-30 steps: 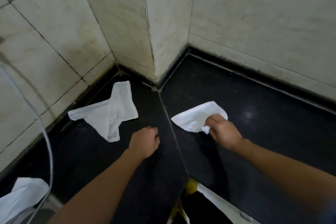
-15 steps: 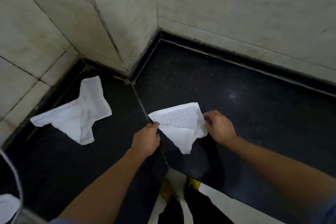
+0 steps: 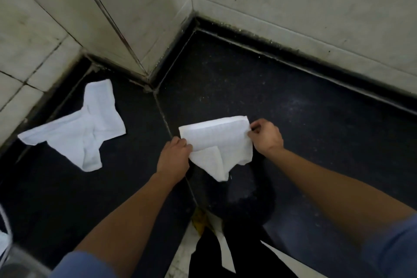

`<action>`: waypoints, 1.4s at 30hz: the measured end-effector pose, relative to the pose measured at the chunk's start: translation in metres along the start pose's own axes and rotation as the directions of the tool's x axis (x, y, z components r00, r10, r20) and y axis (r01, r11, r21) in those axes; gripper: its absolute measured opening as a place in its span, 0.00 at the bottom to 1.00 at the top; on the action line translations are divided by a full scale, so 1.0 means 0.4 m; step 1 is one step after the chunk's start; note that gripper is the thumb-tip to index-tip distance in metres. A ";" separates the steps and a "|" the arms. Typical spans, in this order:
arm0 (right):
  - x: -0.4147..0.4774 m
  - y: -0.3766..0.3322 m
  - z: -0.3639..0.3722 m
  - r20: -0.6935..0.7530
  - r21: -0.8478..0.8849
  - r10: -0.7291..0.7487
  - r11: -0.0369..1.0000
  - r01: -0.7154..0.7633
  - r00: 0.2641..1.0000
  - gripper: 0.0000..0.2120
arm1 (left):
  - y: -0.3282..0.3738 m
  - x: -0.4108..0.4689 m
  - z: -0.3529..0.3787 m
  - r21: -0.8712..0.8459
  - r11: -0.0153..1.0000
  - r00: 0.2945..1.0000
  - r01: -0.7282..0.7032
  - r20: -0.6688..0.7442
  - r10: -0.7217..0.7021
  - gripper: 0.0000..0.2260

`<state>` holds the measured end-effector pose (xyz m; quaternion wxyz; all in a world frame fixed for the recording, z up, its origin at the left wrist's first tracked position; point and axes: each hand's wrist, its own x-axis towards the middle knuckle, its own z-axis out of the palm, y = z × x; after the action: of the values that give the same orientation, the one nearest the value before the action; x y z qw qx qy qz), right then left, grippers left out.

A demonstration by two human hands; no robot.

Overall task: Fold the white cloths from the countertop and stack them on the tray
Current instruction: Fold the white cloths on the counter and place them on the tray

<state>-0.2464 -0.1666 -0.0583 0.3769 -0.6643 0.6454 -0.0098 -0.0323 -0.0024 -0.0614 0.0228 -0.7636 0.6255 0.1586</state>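
A white cloth (image 3: 220,142) is held a little above the black countertop (image 3: 293,119) near its front corner. My left hand (image 3: 173,157) pinches the cloth's left edge and my right hand (image 3: 266,136) pinches its right top corner. The cloth is stretched between them, with a loose flap hanging down to a point. A second white cloth (image 3: 79,128) lies crumpled on the counter to the left, close to the wall. The tray's rim (image 3: 13,262) shows only at the bottom left corner, with a bit of white cloth (image 3: 3,241) on it.
Pale tiled walls (image 3: 135,7) close the counter at the back and jut out in a corner between the two slabs. A seam (image 3: 167,124) runs down the counter under my left hand. Below the front edge are the floor and dark trousers.
My left hand reached over and took the cloth's left edge. Both hands lifted and spread the cloth, which was lying on the counter under my right hand alone. The view shifted right.
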 end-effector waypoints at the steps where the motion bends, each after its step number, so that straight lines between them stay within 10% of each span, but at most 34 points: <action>1: 0.005 0.007 -0.003 0.006 0.049 0.009 0.999 -0.009 1.000 0.06 | -0.013 -0.001 -0.002 0.015 1.000 1.000 0.014 0.011 -0.014 0.07; 11: -0.099 0.090 0.021 0.243 0.272 -0.001 0.960 -0.067 0.970 0.28 | 0.079 -0.057 0.000 -0.063 0.995 0.993 -0.077 0.087 0.082 0.22; 20: -0.149 0.095 0.010 0.030 0.410 -0.128 0.906 0.104 0.991 0.10 | 0.073 -0.085 0.008 -0.317 0.947 0.997 0.055 -0.040 -0.072 0.10; 28: -0.190 0.144 0.016 0.081 -0.144 -0.097 0.984 0.108 0.992 0.14 | 0.044 -0.190 0.045 -0.268 0.963 0.997 -0.039 0.058 0.057 0.01; 35: -0.314 0.132 0.066 0.235 -0.354 -0.577 0.698 0.622 0.782 0.23 | 0.050 -0.205 0.036 -0.319 0.947 0.999 -0.040 0.014 0.047 0.10; 42: -0.329 0.141 0.151 0.243 -0.526 -0.641 0.543 0.654 0.728 0.11 | 0.030 -0.232 0.027 -0.345 0.938 0.998 -0.019 0.048 0.038 0.08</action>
<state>-0.2861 -0.0168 -0.0680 0.1327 -0.9361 0.3209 0.0558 -0.0619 0.0855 -0.0446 -0.0965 -0.7420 0.5983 0.2866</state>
